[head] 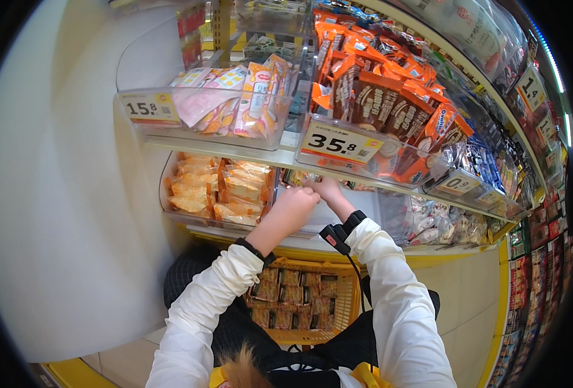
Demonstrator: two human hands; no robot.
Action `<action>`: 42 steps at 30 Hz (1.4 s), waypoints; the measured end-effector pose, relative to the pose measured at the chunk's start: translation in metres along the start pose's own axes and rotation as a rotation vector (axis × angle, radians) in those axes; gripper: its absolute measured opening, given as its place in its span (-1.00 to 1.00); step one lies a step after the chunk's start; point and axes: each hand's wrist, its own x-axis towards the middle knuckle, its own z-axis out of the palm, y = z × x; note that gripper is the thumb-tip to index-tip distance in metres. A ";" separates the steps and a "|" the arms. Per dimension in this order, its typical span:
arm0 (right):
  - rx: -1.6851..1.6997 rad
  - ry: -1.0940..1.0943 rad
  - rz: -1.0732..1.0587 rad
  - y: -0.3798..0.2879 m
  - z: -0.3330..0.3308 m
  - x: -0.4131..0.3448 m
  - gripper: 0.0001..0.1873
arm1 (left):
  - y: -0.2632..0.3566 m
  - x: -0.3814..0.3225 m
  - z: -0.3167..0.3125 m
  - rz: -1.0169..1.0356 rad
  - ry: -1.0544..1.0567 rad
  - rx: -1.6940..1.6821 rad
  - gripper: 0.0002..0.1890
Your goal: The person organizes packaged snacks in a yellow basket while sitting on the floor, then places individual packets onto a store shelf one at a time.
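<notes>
Both hands reach into a clear plastic bin on the lower shelf. My left hand (296, 203) is at the bin's left part, its fingers curled close to the other hand. My right hand (328, 189) is just beside it, its fingertips partly under the upper shelf's edge. Small wrapped snack packets (293, 177) lie at the back of the bin near the fingertips; whether either hand grips one cannot be made out. Similar small packets (291, 293) stand in rows in a yellow plastic basket (352, 296) on the floor between the knees.
Left of the hands a bin holds orange-trimmed wrapped pastries (240, 186). Bagged snacks (436, 223) lie to the right. The upper shelf edge (286, 157) runs above the hands, carrying bins of pink packets (257, 99) and brown-orange packets (373, 102). A white pillar (73, 194) is close on the left.
</notes>
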 end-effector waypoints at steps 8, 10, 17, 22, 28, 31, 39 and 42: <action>0.958 -0.110 0.352 -0.002 -0.016 -0.019 -0.70 | 0.023 -0.048 -0.004 -0.006 0.150 -0.410 -0.86; 1.219 -0.153 0.246 -0.008 -0.032 -0.036 -0.72 | 0.028 -0.052 -0.011 -0.027 0.261 -0.462 -0.85; 1.440 -0.117 0.175 -0.036 -0.040 -0.124 -0.65 | 0.019 -0.070 -0.022 -0.176 0.197 -0.722 -0.79; 1.514 -0.114 0.110 -0.051 -0.007 -0.177 -0.60 | 0.047 -0.084 -0.038 -0.153 0.375 -0.824 -0.63; 1.706 -0.130 0.198 -0.050 0.052 -0.210 -0.45 | 0.047 -0.100 -0.038 -0.139 0.354 -0.690 -0.71; 1.734 -0.170 0.184 -0.028 0.064 -0.221 -0.40 | 0.053 -0.101 -0.029 -0.148 0.340 -0.641 -0.73; 1.740 -0.166 0.338 0.021 0.081 -0.237 -0.36 | 0.058 -0.104 -0.008 0.022 0.200 -0.591 -0.81; 1.851 -0.261 0.276 0.034 0.088 -0.246 -0.37 | 0.059 -0.107 -0.004 -0.027 0.100 -0.532 -0.84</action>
